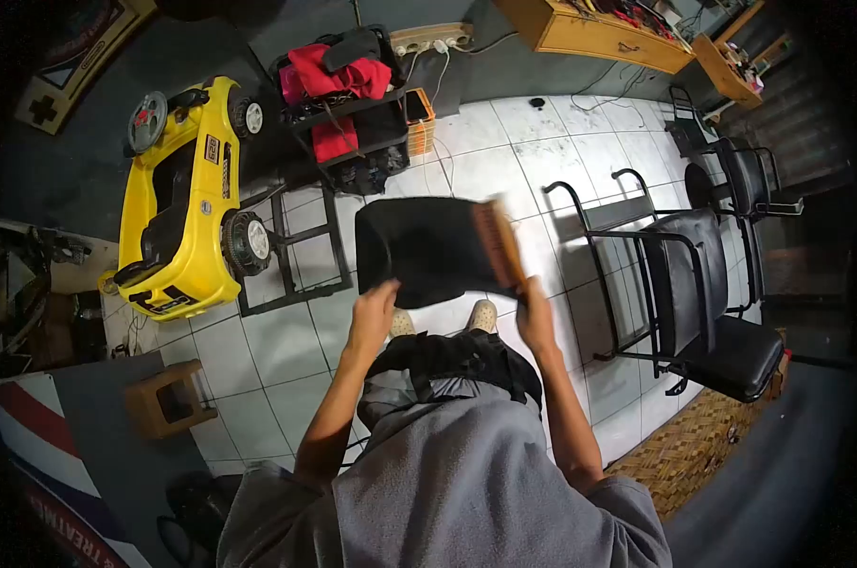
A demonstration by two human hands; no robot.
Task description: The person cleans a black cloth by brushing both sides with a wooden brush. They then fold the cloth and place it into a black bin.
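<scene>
A black, flat, roughly rectangular panel (424,251) is held out in front of me over the floor, above my shoes. My left hand (375,314) is closed on its near left edge. In my right hand (535,317), fingers are wrapped round the handle of a wooden brush (500,244). The brush's long head lies along the right side of the panel, bristles facing it, a little blurred by motion. What the panel's underside looks like is hidden.
A yellow toy car (190,227) stands on a black metal frame (296,293) at left. Behind is a black trolley (376,123) with red cloths. Black chairs (684,275) stand at right; a brown stool (171,399) is lower left. A wooden drawer counter (599,43) lines the far wall.
</scene>
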